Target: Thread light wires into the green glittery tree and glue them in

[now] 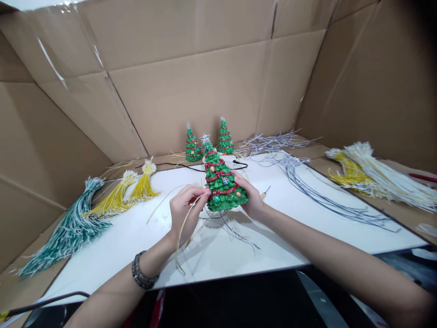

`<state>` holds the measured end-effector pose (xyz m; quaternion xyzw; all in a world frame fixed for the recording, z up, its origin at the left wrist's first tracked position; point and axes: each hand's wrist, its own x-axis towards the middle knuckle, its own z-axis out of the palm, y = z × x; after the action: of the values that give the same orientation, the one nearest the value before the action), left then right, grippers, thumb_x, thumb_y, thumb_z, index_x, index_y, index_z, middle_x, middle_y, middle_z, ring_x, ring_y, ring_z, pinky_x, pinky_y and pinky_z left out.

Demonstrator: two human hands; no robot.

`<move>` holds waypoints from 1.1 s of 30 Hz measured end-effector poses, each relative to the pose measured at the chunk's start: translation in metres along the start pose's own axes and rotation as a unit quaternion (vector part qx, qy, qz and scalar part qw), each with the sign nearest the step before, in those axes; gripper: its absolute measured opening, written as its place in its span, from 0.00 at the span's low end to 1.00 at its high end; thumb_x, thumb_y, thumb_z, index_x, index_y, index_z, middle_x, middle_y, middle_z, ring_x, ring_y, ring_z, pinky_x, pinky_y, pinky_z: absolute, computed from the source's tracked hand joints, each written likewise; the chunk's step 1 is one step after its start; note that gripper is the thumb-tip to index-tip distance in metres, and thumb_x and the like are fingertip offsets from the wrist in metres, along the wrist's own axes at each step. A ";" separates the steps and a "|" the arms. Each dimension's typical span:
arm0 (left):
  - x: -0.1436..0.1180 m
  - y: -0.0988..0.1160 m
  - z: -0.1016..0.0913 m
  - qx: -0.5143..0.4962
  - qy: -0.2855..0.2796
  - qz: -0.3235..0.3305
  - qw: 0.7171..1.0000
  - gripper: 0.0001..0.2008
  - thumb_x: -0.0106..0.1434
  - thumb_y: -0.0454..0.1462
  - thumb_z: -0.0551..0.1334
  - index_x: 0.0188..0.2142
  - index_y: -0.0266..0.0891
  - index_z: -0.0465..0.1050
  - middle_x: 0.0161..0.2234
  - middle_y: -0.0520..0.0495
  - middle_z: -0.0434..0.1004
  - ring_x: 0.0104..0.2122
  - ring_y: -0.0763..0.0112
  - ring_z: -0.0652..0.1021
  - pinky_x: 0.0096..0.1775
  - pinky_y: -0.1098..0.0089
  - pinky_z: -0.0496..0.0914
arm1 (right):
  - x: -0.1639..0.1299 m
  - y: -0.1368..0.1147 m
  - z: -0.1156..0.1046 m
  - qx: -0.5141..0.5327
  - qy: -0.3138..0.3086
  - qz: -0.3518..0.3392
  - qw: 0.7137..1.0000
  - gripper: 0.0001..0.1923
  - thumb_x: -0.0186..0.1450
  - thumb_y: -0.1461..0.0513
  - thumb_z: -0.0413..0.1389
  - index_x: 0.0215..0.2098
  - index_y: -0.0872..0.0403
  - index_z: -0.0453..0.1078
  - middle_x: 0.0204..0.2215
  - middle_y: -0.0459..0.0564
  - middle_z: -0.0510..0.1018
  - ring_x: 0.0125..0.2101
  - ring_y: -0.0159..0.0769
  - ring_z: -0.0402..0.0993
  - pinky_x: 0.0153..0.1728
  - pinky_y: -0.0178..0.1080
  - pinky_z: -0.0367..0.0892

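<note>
While your right hand [251, 200] wraps the far side of the little green Christmas tree [222, 184], your left hand [186, 212] sits just to the near-left of it, so that's the whole geometry you're working with. The tree is tilted back a bit, base toward you and low, silver star pointing up and away toward the cardboard wall [191, 91], so its long axis runs roughly away from you. Your right fingers are curled round the lower right skirt of the tree, holding it just above the white surface [307, 228]. Your left fingers [201, 195] are pinched on a pale yellow strand [182, 232], which droops from the fingertips down past your wrist toward the near edge. The pinched end sits right against the tree's lower left edge, touching or near enough; can't tell exactly. So the tree lies right and slightly forward of the left fingertips, and the left hand is the one on the strand. A few loose dark and pale strands hang under the base. Well apart: two more small trees [193, 146] at the back, yellow bundles [136, 189] and a teal bundle [68, 228] on your left, grey wires [317, 191] to the right.
</note>
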<state>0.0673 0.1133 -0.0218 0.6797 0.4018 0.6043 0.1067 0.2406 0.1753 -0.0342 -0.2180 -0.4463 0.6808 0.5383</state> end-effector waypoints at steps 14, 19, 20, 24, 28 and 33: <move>0.004 0.003 -0.002 0.014 0.007 0.085 0.996 0.04 0.64 0.30 0.65 0.34 0.39 0.78 0.31 0.50 0.80 0.26 0.77 0.77 0.27 0.77 0.72 | -0.004 -0.005 0.003 0.065 -0.028 0.066 0.995 0.18 0.56 0.51 0.60 0.42 0.50 0.76 0.39 0.47 0.84 0.43 0.47 0.79 0.46 0.46 0.72; 0.006 -0.003 -0.005 -0.037 0.044 0.087 0.995 0.03 0.65 0.32 0.64 0.36 0.40 0.77 0.32 0.52 0.76 0.21 0.82 0.73 0.21 0.79 0.70 | -0.006 -0.006 -0.003 0.134 -0.039 0.164 0.976 0.25 0.60 0.46 0.51 0.42 0.54 0.77 0.37 0.53 0.84 0.39 0.49 0.80 0.46 0.53 0.71; 0.005 -0.003 -0.005 -0.030 0.042 0.093 0.994 0.02 0.65 0.32 0.64 0.36 0.40 0.76 0.32 0.52 0.76 0.21 0.82 0.73 0.22 0.79 0.70 | -0.006 -0.007 -0.004 0.148 -0.056 0.174 0.972 0.28 0.61 0.43 0.49 0.44 0.55 0.76 0.38 0.55 0.84 0.39 0.50 0.80 0.46 0.55 0.71; 0.005 -0.001 -0.006 0.022 0.028 0.127 0.991 0.03 0.64 0.30 0.65 0.36 0.40 0.76 0.31 0.51 0.77 0.26 0.79 0.76 0.26 0.78 0.71 | -0.004 -0.011 -0.006 0.170 -0.109 0.179 0.963 0.44 0.63 0.32 0.37 0.49 0.57 0.73 0.41 0.60 0.82 0.38 0.52 0.80 0.44 0.60 0.71; 0.006 0.002 -0.007 0.054 0.027 0.148 0.987 0.03 0.64 0.30 0.65 0.35 0.40 0.75 0.31 0.50 0.78 0.30 0.75 0.77 0.29 0.76 0.72 | -0.003 -0.012 -0.005 0.172 -0.097 0.173 0.965 0.45 0.64 0.32 0.36 0.52 0.57 0.72 0.44 0.62 0.81 0.41 0.52 0.80 0.48 0.61 0.69; 0.007 0.000 -0.007 0.052 0.027 0.143 0.988 0.03 0.64 0.31 0.64 0.36 0.40 0.74 0.31 0.50 0.77 0.31 0.75 0.77 0.30 0.75 0.73 | -0.004 -0.013 -0.003 0.189 -0.076 0.167 0.965 0.44 0.64 0.32 0.40 0.53 0.57 0.72 0.48 0.62 0.80 0.46 0.53 0.78 0.51 0.61 0.68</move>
<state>0.0603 0.1152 -0.0152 0.7183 0.3346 0.6094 -0.0269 0.2509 0.1731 -0.0257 -0.1313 -0.3062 0.8478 0.4126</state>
